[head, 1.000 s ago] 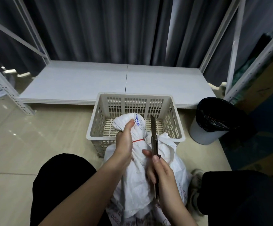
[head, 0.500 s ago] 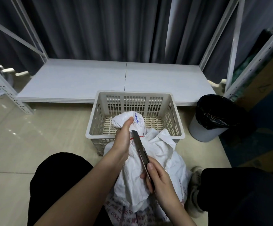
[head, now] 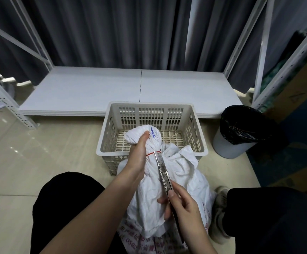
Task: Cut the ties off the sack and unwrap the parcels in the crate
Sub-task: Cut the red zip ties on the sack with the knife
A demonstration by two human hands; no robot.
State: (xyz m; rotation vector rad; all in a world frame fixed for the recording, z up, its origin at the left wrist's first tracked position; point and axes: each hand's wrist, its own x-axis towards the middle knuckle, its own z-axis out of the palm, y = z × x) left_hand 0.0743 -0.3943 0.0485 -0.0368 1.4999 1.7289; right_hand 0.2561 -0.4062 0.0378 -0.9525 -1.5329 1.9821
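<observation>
A white woven sack [head: 176, 176] stands between my knees, its bunched neck tied with a thin red tie [head: 151, 153]. My left hand [head: 139, 154] grips the neck just below the gathered top. My right hand [head: 182, 204] holds a utility knife [head: 162, 171]; the blade tip touches the sack at the red tie. Behind the sack sits a beige slatted crate [head: 108, 132]; no parcels show on its visible floor, and the sack hides part of it.
A black-lined bin [head: 240, 132] stands at the right of the crate. A low white shelf board [head: 94, 90] runs behind, with metal rack uprights at both sides and dark curtains at the back. My knees flank the sack on a tiled floor.
The knife swung from upright beside the sack down to the left until its tip reached the red tie. My left hand kept its grip on the neck.
</observation>
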